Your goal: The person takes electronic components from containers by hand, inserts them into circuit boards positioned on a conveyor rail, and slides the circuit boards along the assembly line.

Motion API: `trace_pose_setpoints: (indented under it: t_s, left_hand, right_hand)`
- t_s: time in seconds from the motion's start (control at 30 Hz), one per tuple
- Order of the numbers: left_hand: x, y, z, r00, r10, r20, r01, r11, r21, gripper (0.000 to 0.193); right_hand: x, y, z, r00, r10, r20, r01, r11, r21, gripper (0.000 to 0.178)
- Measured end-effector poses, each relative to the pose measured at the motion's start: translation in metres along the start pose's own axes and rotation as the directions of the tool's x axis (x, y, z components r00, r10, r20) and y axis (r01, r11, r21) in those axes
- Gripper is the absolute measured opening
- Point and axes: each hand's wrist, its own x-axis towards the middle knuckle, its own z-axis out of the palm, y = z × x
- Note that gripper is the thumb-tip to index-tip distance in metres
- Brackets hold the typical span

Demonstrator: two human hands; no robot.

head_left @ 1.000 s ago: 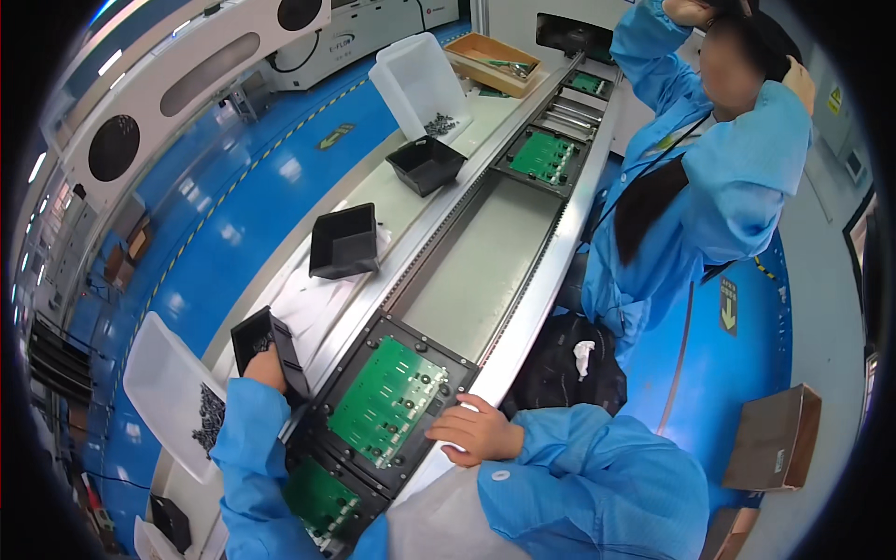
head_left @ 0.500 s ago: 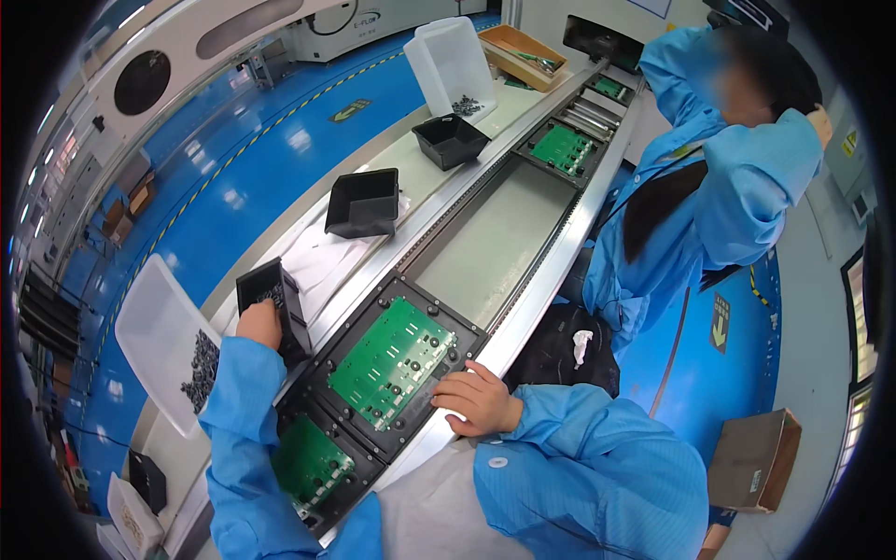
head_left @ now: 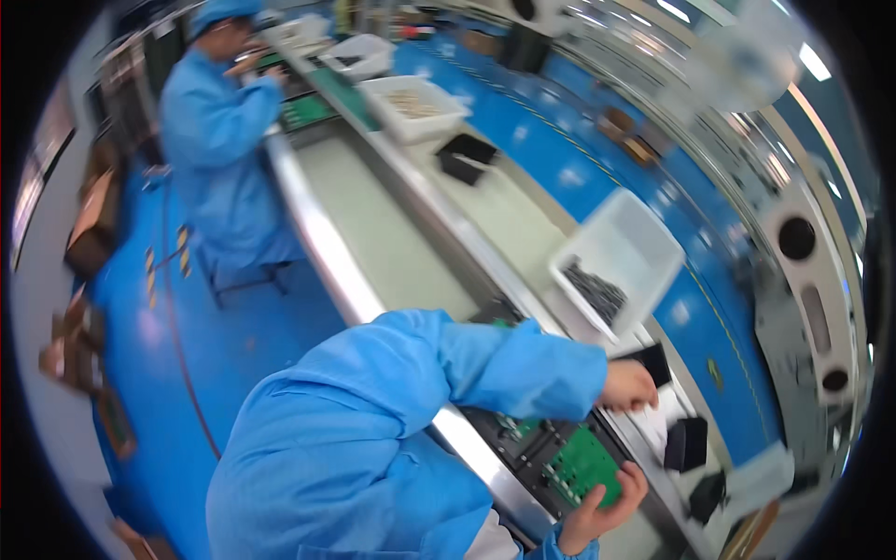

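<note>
A: How are the fingers?
B: The left hand [head_left: 626, 385], right of centre, is curled closed; blur hides whether it holds anything. The right hand [head_left: 605, 511], lower right, has its fingers parted and curved.
A: Near what?
B: The edge of a green board [head_left: 582, 462], lower right; I can't tell whether they touch. It lies in a black fixture [head_left: 519, 464].
A: Further out?
B: A white tub [head_left: 644, 247] of dark parts [head_left: 597, 291], upper right of centre; a co-worker [head_left: 219, 154], upper left.

Bright lamps [head_left: 814, 62], glaring rail [head_left: 347, 280], motion blur, bent edges
</note>
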Motion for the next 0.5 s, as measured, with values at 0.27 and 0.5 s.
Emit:
trace_pose_setpoints:
  t_s: [0.27,0.5]
  left_hand:
    - [-0.109,-0.043,-0.019,0.994,-0.021,0.109,0.087,0.762,-0.642,0.017]
    - [-0.07,-0.116,-0.041,0.935,-0.145,0.324,0.336,0.655,-0.677,0.02]
  right_hand:
    - [0.028,-0.021,0.086,0.994,-0.109,-0.015,0.108,0.948,0.3,0.027]
    - [0.026,0.018,0.096,0.955,-0.15,0.254,0.077,0.958,0.277,0.013]
